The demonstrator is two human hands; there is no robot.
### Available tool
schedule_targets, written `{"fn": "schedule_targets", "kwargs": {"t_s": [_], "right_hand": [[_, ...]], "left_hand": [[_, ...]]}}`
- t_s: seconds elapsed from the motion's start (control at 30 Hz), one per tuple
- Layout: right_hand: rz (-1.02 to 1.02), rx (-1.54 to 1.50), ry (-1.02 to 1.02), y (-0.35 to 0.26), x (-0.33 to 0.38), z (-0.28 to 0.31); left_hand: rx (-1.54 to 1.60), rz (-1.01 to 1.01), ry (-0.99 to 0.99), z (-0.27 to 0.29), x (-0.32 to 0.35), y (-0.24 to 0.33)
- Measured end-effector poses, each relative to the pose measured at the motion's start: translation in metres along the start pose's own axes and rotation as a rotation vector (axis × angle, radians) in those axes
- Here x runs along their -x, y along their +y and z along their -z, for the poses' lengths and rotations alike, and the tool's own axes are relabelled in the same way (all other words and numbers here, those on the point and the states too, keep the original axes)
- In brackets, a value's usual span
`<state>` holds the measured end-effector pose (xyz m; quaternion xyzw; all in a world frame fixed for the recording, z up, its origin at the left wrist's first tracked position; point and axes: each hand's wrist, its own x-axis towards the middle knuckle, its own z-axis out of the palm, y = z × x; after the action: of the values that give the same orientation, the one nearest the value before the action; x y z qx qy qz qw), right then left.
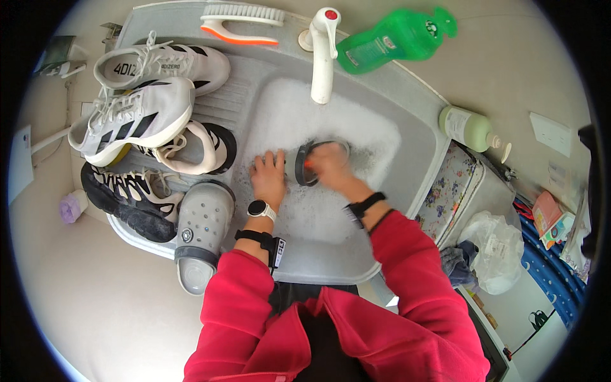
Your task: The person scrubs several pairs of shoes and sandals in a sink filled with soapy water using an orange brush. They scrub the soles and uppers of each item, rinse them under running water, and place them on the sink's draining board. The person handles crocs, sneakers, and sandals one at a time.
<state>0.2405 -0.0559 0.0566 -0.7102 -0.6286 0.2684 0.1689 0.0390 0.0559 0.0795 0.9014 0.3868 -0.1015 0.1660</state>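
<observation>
A grey shoe with a dark band (pixel 301 167), which looks like a clog, lies half under the suds in the grey sink (pixel 428 149). My right hand (pixel 328 164), blurred, reaches into its opening, fingers closed around something orange that is mostly hidden. Just left of the band, my left hand (pixel 268 179) is down at the foamy water with its fingers spread; whether it presses on the shoe I cannot tell. A grey clog (pixel 207 216) with holes on top stands on the left ledge, close to my left wrist.
White sneakers (pixel 143 118) and a black-and-beige shoe (pixel 133 200) crowd the ridged drainboard. Along the back rim are a scrub brush (pixel 245 16), the white faucet (pixel 324 57) and a green bottle (pixel 388 44). A pale green bottle (pixel 464 128) lies right, above a plastic bag (pixel 493 251).
</observation>
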Motion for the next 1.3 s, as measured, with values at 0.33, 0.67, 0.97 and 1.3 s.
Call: {"fn": "schedule_targets", "kwargs": {"t_s": [0.33, 0.67, 0.97, 1.3], "right_hand": [[-0.031, -0.06, 0.016, 0.001, -0.007, -0.002], [-0.154, -0.053, 0.006, -0.005, 0.015, 0.028], [-0.06, -0.061, 0.085, -0.017, -0.015, 0.026], [-0.272, -0.213, -0.224, -0.003, 0.01, 0.01]], "left_hand": [[-0.011, -0.012, -0.034, 0.0, -0.001, 0.001], [-0.016, -0.008, -0.045, -0.003, -0.003, 0.011], [0.009, -0.002, -0.029, -0.001, -0.007, 0.007], [0.012, 0.008, -0.044, 0.0, -0.002, 0.01]]}}
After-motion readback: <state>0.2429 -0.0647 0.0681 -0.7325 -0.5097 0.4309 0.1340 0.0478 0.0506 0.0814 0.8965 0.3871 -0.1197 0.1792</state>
